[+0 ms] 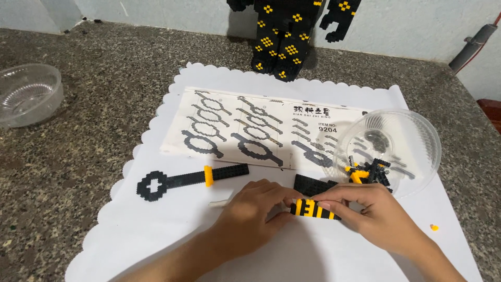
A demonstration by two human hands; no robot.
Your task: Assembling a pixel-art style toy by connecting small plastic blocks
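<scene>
The left hand [250,211] and the right hand [373,211] meet near the front of the white paper mat [172,230]. Together they pinch a small striped block piece [313,210], black and yellow, one hand at each end. The fingers of both hands are curled around it. The piece sits just above the mat.

Just behind the piece lies a flat black block bar [313,184]. To the left lies a long black block key [190,180] with a yellow band and a round head. A small white stick [222,200] lies near the left hand.

Farther back is a sheet of building pictures [250,128]. On the right, a clear plastic bowl [412,141] rests tipped on the sheet, with black and yellow bits inside. A tiny yellow bit [433,227] lies on the mat at the right.

The mat is on a speckled stone surface [78,156]. Another clear bowl [28,94] sits far left. A black and yellow block figure [284,36] stands at the back by the wall.
</scene>
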